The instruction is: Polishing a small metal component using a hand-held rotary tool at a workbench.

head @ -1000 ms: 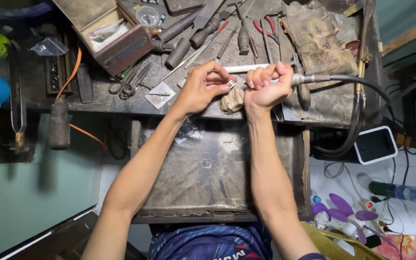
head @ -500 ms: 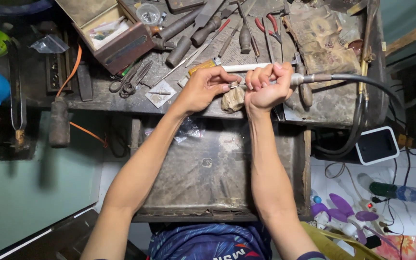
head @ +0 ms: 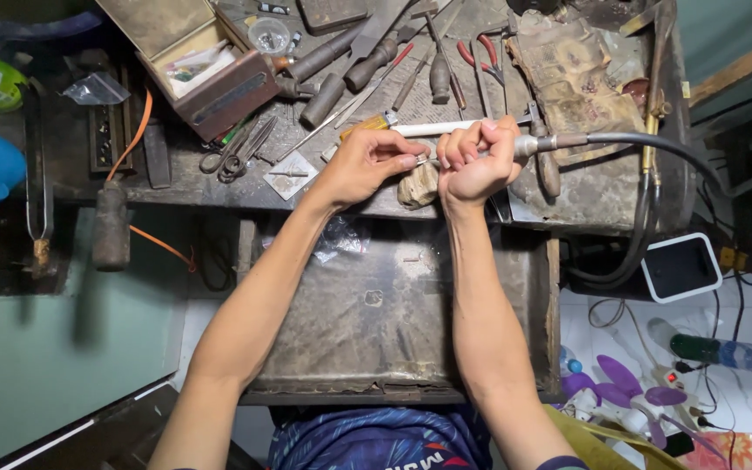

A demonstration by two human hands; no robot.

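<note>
My right hand [head: 473,157] is wrapped around a metal rotary handpiece [head: 550,142] whose black flexible shaft [head: 654,165] curves off to the right. My left hand [head: 363,164] pinches a tiny metal piece [head: 422,162] against the tool's tip, just above a worn wooden bench peg [head: 417,184] at the edge of the workbench [head: 219,187]. Both forearms reach up from the bottom of the view.
Files, pliers [head: 480,52] and scissors [head: 238,154] crowd the bench top. A small wooden box [head: 206,65] stands at the back left, a dirty cloth [head: 572,74] at the back right. An open metal drawer [head: 376,322] lies beneath my arms. A white device [head: 681,265] sits lower right.
Both hands stay at the bench peg with only small shifts; the left fingers have closed in slightly toward the tool tip.
</note>
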